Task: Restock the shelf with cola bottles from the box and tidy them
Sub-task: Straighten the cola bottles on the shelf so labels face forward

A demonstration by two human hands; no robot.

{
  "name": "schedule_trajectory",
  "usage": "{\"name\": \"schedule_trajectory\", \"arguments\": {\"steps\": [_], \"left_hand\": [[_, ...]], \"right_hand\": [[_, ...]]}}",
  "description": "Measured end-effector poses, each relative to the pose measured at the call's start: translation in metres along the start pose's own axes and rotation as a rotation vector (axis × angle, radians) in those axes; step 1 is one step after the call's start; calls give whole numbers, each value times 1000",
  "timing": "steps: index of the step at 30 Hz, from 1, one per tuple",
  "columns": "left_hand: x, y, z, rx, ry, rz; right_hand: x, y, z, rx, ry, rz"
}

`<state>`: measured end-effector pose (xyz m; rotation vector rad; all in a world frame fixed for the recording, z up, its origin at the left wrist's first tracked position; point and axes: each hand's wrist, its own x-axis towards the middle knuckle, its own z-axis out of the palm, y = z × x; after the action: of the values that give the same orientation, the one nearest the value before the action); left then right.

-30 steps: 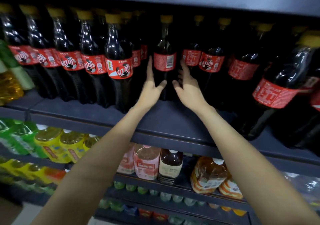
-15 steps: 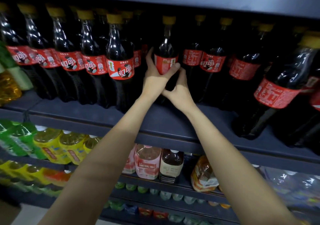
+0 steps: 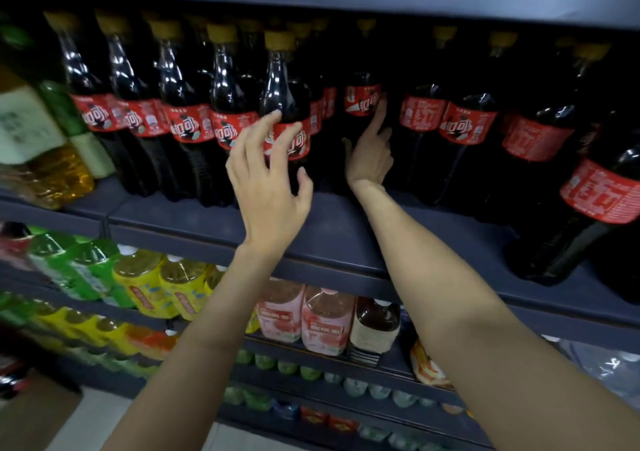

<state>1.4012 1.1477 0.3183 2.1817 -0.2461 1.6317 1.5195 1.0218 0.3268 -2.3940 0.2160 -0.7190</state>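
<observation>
Cola bottles with red labels and yellow caps stand in rows on the dark shelf. My left hand hovers with fingers spread in front of the foremost cola bottle and grips nothing. Further back in a gap stands a single cola bottle, its label facing front. My right hand reaches into the gap, and its raised index finger touches that label's right edge. It holds nothing. At the far right a large cola bottle leans toward the left.
Yellow-liquid bottles sit at the shelf's left end. The shelf below holds green and yellow drinks, pink bottles and a dark bottle. A brown box corner shows at the bottom left.
Both hands have let go of the set-back cola bottle. My left hand has drawn back and leftward to the front bottle. My right hand now only touches the label with one finger.
</observation>
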Motion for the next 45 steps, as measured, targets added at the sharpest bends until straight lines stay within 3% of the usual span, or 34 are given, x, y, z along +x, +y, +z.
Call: {"name": "schedule_trajectory", "arguments": {"steps": [6, 14, 20, 28, 30, 33, 36, 39, 42, 45], "left_hand": [[1, -21, -6, -7, -105, 66], [2, -29, -7, -86, -158, 58], [0, -29, -6, -115, -146, 71], [-1, -23, -5, -146, -136, 28], [-3, -15, -7, -165, -75, 9], [-4, 13, -7, -315, 27, 106], [-1, 50, 12, -505, -158, 90], [9, 74, 62, -658, -441, -299], [29, 82, 111, -799, -650, -583], [47, 75, 143, -880, -872, -580]], "right_hand": [[22, -7, 12, 50, -7, 92], [16, 6, 18, 68, -6, -53], [13, 0, 28, -41, -69, -104], [-1, 7, 5, 64, -264, -203], [-15, 13, -15, 14, -204, -260], [-43, 33, -52, 85, 81, -332], [-56, 55, -78, 101, 403, -260], [-52, 70, -88, 71, 517, -137], [-44, 82, -88, 120, 416, -99], [-36, 89, -90, 209, 253, -68]]}}
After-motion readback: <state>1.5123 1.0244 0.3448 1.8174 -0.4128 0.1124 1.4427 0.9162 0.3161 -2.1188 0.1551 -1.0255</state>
